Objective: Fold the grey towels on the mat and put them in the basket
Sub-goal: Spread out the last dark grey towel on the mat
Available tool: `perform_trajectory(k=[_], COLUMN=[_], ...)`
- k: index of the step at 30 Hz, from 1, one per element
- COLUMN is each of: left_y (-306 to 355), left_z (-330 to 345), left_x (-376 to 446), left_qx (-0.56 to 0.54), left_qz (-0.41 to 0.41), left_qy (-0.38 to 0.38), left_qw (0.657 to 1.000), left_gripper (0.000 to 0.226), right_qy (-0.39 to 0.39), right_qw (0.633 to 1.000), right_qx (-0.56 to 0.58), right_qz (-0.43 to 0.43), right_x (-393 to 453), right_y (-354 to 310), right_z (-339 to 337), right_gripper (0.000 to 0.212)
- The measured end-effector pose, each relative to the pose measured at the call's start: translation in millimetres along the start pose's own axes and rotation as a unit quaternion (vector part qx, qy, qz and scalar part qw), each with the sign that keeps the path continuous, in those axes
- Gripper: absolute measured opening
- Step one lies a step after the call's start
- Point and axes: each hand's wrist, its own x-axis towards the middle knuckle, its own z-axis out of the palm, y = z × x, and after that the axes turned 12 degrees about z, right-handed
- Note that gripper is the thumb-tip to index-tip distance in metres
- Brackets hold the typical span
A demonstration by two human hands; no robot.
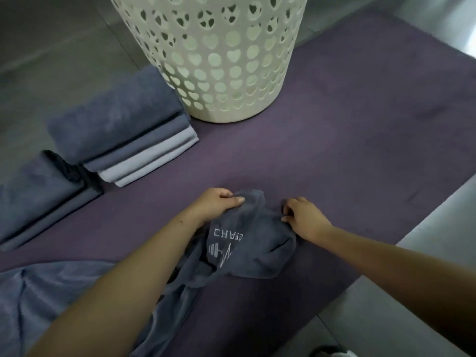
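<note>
A crumpled grey towel (252,243) with white lettering lies in the middle of the purple mat (360,150). My left hand (219,203) grips its upper left edge, thumb on top of the cloth. My right hand (304,217) pinches the upper right edge with curled fingers. A tall cream basket (221,60) with heart-shaped holes stands on the mat beyond the towel. Its opening is out of view.
A stack of folded grey towels (121,130) sits left of the basket. Another folded towel pile (38,199) lies at the far left. Loose grey cloth (51,300) spreads under my left forearm. Grey floor borders the mat on both sides.
</note>
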Motion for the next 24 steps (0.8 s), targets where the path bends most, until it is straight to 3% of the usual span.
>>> perform_trajectory(k=[4, 8, 13, 16, 19, 21, 23, 24], left_y=[14, 34, 61, 79, 97, 111, 123, 129], left_z=[-4, -22, -39, -43, -42, -41, -44, -48], left_x=[7, 8, -1, -8, -12, -11, -4, 1], left_qx=[-0.163, -0.214, -0.075, -0.016, 0.052, 0.061, 0.075, 0.107], left_qz=[0.057, 0.121, 0.237, 0.270, 0.294, 0.300, 0.284, 0.268], left_qy=[0.050, 0.096, 0.074, 0.020, -0.046, -0.059, -0.067, -0.082], left_qw=[0.984, 0.965, 0.966, 0.963, 0.953, 0.950, 0.954, 0.954], left_gripper=[0.026, 0.028, 0.029, 0.026, 0.028, 0.027, 0.024, 0.025], right_qy=[0.036, 0.076, 0.034, -0.069, -0.182, -0.215, -0.168, -0.135], right_qw=[0.994, 0.962, 0.949, 0.918, 0.902, 0.908, 0.938, 0.944], right_qx=[0.101, 0.247, 0.305, 0.390, 0.383, 0.340, 0.276, 0.275], right_qz=[0.028, 0.087, 0.071, 0.023, -0.080, -0.120, -0.125, -0.121], right_x=[-7, -7, 4, 2, -6, -12, -14, -11], right_y=[21, 36, 31, 14, -15, -37, -50, -46], right_z=[-14, -43, -65, -77, -91, -99, -106, -108], right_gripper=[0.019, 0.016, 0.023, 0.033, 0.056, 0.045, 0.014, 0.022])
